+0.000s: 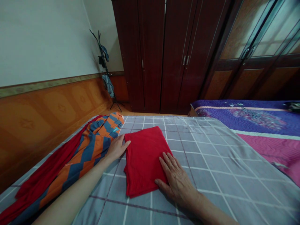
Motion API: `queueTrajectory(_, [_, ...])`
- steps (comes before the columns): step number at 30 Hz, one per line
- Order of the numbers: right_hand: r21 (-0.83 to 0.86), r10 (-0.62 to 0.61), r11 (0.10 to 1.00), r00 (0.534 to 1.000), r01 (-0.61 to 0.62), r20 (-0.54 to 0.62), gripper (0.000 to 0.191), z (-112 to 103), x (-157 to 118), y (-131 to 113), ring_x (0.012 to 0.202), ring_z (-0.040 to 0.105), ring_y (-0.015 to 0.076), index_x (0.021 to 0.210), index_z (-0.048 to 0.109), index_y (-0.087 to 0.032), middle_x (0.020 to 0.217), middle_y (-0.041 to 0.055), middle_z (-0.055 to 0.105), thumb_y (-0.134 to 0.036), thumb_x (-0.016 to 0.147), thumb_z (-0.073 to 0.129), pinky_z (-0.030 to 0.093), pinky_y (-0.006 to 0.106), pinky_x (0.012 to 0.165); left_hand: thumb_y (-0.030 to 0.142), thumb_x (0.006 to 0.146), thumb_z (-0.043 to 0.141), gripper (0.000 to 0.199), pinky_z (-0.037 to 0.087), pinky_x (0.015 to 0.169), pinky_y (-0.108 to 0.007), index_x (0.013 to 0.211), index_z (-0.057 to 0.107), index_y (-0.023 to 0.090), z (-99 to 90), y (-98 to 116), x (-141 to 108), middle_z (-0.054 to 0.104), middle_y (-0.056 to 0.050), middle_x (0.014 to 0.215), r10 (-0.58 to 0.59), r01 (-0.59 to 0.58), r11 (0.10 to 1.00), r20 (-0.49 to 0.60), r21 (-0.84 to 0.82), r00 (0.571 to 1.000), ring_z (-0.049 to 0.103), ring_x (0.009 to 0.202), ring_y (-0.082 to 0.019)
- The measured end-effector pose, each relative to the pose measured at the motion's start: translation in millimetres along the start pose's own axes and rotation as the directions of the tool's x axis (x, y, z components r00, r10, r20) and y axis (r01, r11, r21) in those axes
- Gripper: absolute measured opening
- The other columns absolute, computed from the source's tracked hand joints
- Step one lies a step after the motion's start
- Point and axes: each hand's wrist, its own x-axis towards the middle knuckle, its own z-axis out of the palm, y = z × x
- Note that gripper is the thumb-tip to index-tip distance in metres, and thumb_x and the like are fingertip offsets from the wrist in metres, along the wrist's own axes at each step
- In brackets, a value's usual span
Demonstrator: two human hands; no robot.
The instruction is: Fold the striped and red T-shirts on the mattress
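A folded red cloth [146, 162] lies flat on a grey checked bedsheet [208, 162]. At its upper left corner rests my left hand [117, 147], thumb apart from the fingers and touching the edge. My right hand [174, 178] lies on the cloth's right side with its fingers spread over the fabric. Left of my left hand, an orange and blue striped garment [93, 147] is laid out lengthwise, partly behind my left forearm. Beside it, along the bed's left edge, runs another red cloth [53, 162].
Dark red wardrobes [152, 56] stand beyond the bed's far edge. A black coat stand [105, 65] with hanging items is in the far left corner. On the right is a second surface with a purple and pink quilted cover [257, 125]. A wall runs along the left.
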Motion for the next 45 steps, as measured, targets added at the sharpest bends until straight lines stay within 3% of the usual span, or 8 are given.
queueTrajectory(6, [-0.018,0.151,0.987,0.960,-0.160,-0.235,0.050,-3.9,6.7,21.7,0.114,0.048,0.0314,0.128,0.051,-0.008,0.125,0.0186,0.054,-0.035,0.086,0.051,0.041,0.048,0.097,0.047,0.086,0.043,0.052,0.038,0.096,-0.034,0.124,0.048,0.011,-2.3,10.9,34.0,0.058,-0.017,0.124,-0.052,0.053,0.998,0.035,-0.027,0.998,0.052,0.117,-0.026])
queueTrajectory(9, [-0.091,0.221,0.966,0.953,-0.243,-0.205,0.029,-19.1,8.5,28.5,0.093,0.055,0.0289,0.101,0.065,-0.015,0.095,0.0133,0.062,-0.036,0.088,0.050,0.044,0.045,0.085,0.047,0.081,0.051,0.045,0.040,0.091,-0.031,0.112,0.057,0.015,-4.4,14.0,51.4,0.063,-0.013,0.116,-0.033,0.038,0.998,0.096,-0.056,0.995,0.056,0.111,-0.026])
queueTrajectory(13, [-0.149,0.315,0.932,0.941,-0.331,-0.121,0.027,-35.6,6.8,24.5,0.084,0.059,0.0266,0.077,0.065,-0.017,0.081,0.0107,0.063,-0.039,0.088,0.052,0.044,0.037,0.074,0.050,0.069,0.059,0.036,0.043,0.068,-0.027,0.083,0.063,0.017,-9.9,14.4,65.8,0.068,-0.005,0.084,0.010,0.023,0.990,0.240,-0.137,0.971,0.062,0.082,-0.024])
queueTrajectory(17, [-0.083,0.420,0.903,0.907,-0.421,-0.028,0.024,-40.4,6.4,18.8,0.076,0.063,0.0246,0.079,0.064,-0.017,0.079,0.0088,0.067,-0.039,0.084,0.056,0.040,0.031,0.062,0.060,0.066,0.056,0.045,0.039,0.055,-0.025,0.075,0.062,0.016,-13.2,19.9,71.4,0.065,-0.001,0.072,0.053,0.026,0.971,0.320,-0.238,0.946,0.059,0.070,-0.021])
queueTrajectory(24, [0.091,0.540,0.839,0.842,-0.537,-0.009,0.016,-36.7,10.2,16.8,0.066,0.062,0.0188,0.072,0.065,-0.020,0.069,0.0044,0.069,-0.031,0.077,0.055,0.031,0.026,0.055,0.063,0.066,0.054,0.053,0.044,0.068,-0.027,0.088,0.063,0.016,-6.7,49.8,85.8,0.068,-0.005,0.088,0.168,-0.049,0.938,0.329,-0.342,0.929,0.061,0.084,-0.024])
queueTrajectory(30, [0.273,0.573,0.787,0.819,-0.553,0.006,0.017,-34.2,9.3,17.6,0.071,0.064,0.0175,0.081,0.068,-0.022,0.077,0.0020,0.071,-0.028,0.070,0.056,0.036,0.024,0.057,0.057,0.059,0.061,0.046,0.045,0.077,-0.032,0.082,0.062,0.018,-4.6,62.9,99.2,0.069,-0.005,0.090,0.230,-0.120,0.948,0.373,-0.295,0.899,0.061,0.089,-0.028])
queueTrajectory(35, [0.297,0.556,0.778,0.827,-0.554,0.086,0.031,-35.3,8.0,20.6,0.084,0.066,0.0227,0.095,0.069,-0.026,0.088,0.0028,0.072,-0.029,0.067,0.055,0.044,0.028,0.066,0.061,0.065,0.053,0.046,0.046,0.069,-0.033,0.078,0.061,0.017,-0.7,58.9,106.1,0.069,-0.005,0.083,0.220,-0.146,0.973,0.525,-0.178,0.822,0.063,0.082,-0.029])
queueTrajectory(45, [0.327,0.542,0.775,0.835,-0.541,0.098,0.039,-35.7,7.5,22.2,0.087,0.067,0.0241,0.097,0.070,-0.026,0.091,0.0045,0.073,-0.021,0.063,0.052,0.048,0.029,0.068,0.056,0.058,0.059,0.044,0.050,0.080,-0.035,0.082,0.064,0.019,-2.4,64.8,104.0,0.071,-0.005,0.091,0.268,-0.185,0.957,0.439,-0.224,0.857,0.064,0.091,-0.030])
